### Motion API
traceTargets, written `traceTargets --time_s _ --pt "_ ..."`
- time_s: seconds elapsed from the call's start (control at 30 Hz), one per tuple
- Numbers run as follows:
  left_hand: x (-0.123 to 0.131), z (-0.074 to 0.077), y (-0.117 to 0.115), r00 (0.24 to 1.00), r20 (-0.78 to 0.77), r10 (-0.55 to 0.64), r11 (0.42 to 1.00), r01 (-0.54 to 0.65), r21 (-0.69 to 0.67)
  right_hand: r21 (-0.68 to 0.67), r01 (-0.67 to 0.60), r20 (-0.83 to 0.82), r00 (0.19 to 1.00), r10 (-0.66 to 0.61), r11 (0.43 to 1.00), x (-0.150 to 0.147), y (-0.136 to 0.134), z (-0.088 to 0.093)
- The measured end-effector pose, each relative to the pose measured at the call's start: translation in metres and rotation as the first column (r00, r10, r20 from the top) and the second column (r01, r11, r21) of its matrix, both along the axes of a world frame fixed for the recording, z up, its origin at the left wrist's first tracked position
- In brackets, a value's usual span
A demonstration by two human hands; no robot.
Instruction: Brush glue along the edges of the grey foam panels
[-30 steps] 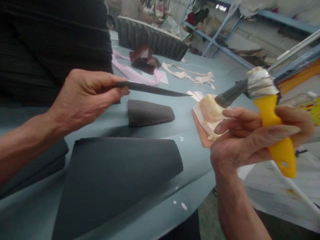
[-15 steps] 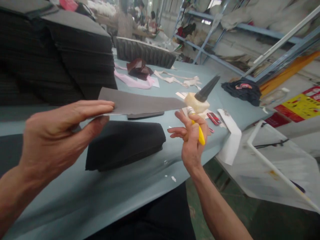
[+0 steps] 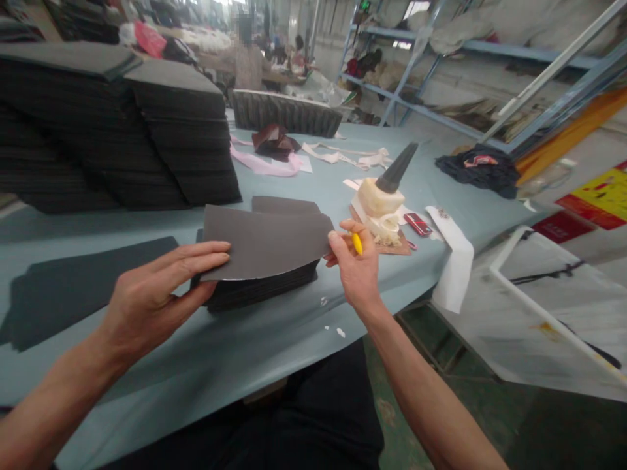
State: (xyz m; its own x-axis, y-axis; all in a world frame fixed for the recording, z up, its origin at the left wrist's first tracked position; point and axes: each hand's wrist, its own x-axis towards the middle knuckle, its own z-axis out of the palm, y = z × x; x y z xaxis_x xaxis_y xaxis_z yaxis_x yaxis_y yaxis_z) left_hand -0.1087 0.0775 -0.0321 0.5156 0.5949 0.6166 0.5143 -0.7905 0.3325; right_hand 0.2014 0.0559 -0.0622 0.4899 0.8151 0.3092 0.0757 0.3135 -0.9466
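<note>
A dark grey, flat curved sheet (image 3: pixel 267 245) is held just above a stack of black pieces (image 3: pixel 262 297). My left hand (image 3: pixel 161 294) pinches its left end, fingers on top and thumb below. At the sheet's right end, my right hand (image 3: pixel 360 264) closes thumb and fingers on the edge while gripping a yellow-handled brush (image 3: pixel 357 244); its head is hidden behind the fingers. Beyond my right hand stands a cream-coloured, glue-crusted block (image 3: pixel 379 199) with a black cone (image 3: pixel 399 170) on top. Another dark piece (image 3: pixel 284 204) lies behind the sheet.
Tall stacks of black pieces (image 3: pixel 181 130) stand at the back left. Loose dark sheets (image 3: pixel 88 281) lie at the left on the blue-green table (image 3: pixel 161 405). A red box (image 3: pixel 418 224) and a white strip (image 3: pixel 453 274) are at the right, near a white-framed bin (image 3: pixel 553 326).
My right hand has moved from beside the block to the sheet's right end, with the brush still in it. My left hand has lowered and tilted the sheet over the black stack.
</note>
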Motion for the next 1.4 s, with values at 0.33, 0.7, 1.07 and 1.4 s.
traceTargets --time_s 0.33,0.7,1.07,1.4 --pt "-0.008 -0.013 0.009 0.996 -0.076 -0.041 0.999 0.039 -0.027 0.011 0.069 0.28 0.957 -0.069 0.998 0.0 0.004 -0.009" --pt "-0.011 -0.013 0.003 0.986 -0.168 0.024 1.0 -0.023 0.011 0.035 0.124 0.543 0.831 -0.123 0.992 -0.002 0.012 -0.009" --pt "-0.01 -0.012 -0.003 0.975 -0.222 0.028 0.998 -0.015 0.059 0.049 0.246 0.747 0.634 -0.199 0.968 -0.003 0.008 -0.014" --pt "-0.012 -0.014 -0.008 0.98 -0.201 0.013 1.0 -0.015 -0.006 0.26 0.206 0.631 0.704 -0.328 0.943 0.007 -0.006 -0.008"
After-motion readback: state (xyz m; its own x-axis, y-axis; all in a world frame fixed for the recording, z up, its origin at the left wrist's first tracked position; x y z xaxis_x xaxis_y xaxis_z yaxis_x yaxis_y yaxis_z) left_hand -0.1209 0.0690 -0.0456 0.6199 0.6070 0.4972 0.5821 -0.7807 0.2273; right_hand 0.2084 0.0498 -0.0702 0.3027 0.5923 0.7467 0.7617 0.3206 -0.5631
